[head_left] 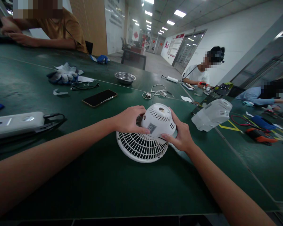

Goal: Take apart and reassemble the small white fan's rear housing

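Between my hands is a white fan motor housing [159, 117] with vent slots and a grey label. It sits over a round white fan grille [141, 149] that lies on the green table. My left hand [132, 121] grips the housing's left side, thumb along its lower edge. Around the right side curls my right hand [180, 131], with its thumb at the bottom front. The tips of several fingers are hidden behind the housing. To the right, apart from my hands, a white slotted plastic casing [212, 114] rests on the table.
A phone [100, 98], a metal bowl [125, 78], a coiled white cable [158, 92], glasses [85, 86] and gloves [63, 74] lie beyond my hands. At left is a white device [16, 124]. An orange-black tool [260, 135] lies at right. Several people sit around the table.
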`<state>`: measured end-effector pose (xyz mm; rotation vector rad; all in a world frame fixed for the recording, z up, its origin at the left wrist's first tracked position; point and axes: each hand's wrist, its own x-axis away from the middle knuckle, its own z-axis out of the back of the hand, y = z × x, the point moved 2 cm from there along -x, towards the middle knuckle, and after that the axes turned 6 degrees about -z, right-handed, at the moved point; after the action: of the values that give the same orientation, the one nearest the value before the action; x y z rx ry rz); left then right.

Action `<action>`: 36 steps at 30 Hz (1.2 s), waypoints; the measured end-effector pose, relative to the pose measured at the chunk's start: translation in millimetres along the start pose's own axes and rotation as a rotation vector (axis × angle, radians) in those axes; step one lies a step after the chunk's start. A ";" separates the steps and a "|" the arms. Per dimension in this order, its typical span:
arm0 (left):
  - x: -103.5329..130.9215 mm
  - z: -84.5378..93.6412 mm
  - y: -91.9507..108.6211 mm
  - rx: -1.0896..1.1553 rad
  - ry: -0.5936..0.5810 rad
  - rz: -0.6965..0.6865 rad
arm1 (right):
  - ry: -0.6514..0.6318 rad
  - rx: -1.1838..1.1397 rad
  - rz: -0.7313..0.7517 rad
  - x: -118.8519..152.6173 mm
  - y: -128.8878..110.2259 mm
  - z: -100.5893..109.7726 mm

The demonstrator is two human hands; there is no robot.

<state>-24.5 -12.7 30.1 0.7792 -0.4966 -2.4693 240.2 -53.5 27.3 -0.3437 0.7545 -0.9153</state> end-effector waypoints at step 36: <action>6.4 -19.4 9.7 0.134 0.050 -0.104 | -0.154 -0.324 -0.189 12.5 2.3 -6.2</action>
<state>-13.9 -27.8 17.1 0.9398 -0.6232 -2.5247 241.9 -62.1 16.1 -0.7733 0.7359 -0.9315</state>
